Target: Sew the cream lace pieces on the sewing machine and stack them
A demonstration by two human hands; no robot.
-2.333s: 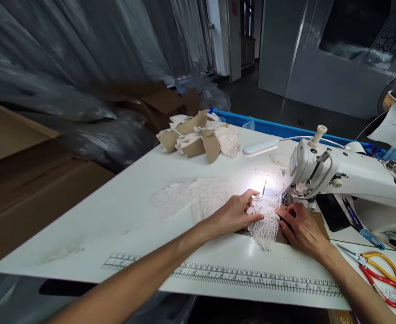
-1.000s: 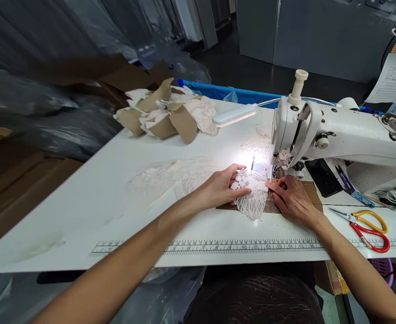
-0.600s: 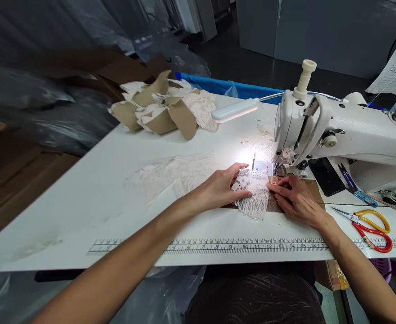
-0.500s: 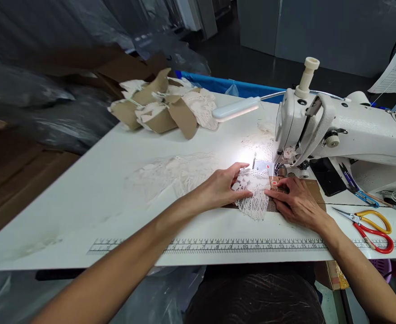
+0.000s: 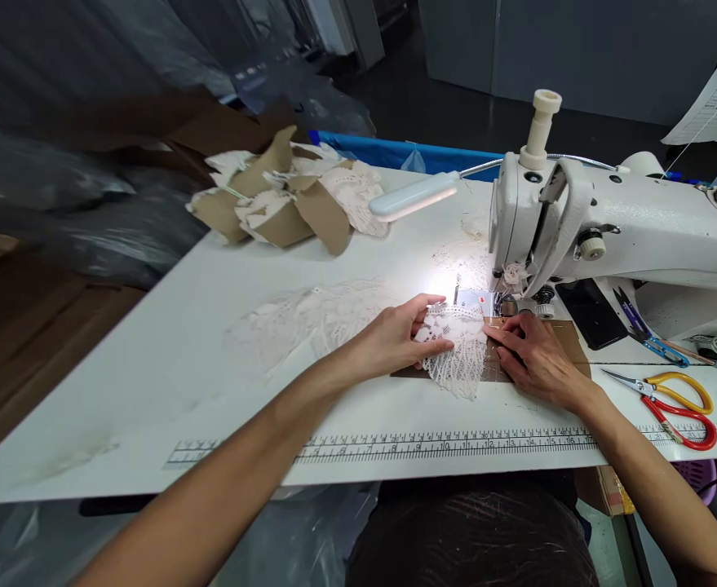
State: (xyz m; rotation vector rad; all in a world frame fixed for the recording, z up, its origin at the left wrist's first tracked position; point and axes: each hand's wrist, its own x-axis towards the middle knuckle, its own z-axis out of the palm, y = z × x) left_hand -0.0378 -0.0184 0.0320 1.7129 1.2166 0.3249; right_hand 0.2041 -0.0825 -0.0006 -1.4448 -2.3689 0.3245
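Observation:
A piece of white lace [image 5: 459, 359] lies on a brown card [image 5: 569, 346] just in front of the needle of a white sewing machine [image 5: 608, 236]. My left hand [image 5: 395, 338] pinches the lace's left side, thumb on top near the lit needle plate. On the right, my right hand [image 5: 533, 359] lies flat, fingers together, pressing the lace's edge and the card down. More loose lace [image 5: 309, 322] trails off to the left of my left hand on the white table [image 5: 211, 375].
A heap of lace and brown card pieces [image 5: 285, 204] sits at the table's far side. Red and yellow scissors [image 5: 676, 399] and blue snips [image 5: 643, 330] lie to the right. A lamp [image 5: 413, 196] hangs over the work. A ruler strip [image 5: 431, 444] runs along the front edge.
My hands have stayed on the lace and card at the needle, with only small finger shifts. The view has tilted down and shifted a little.

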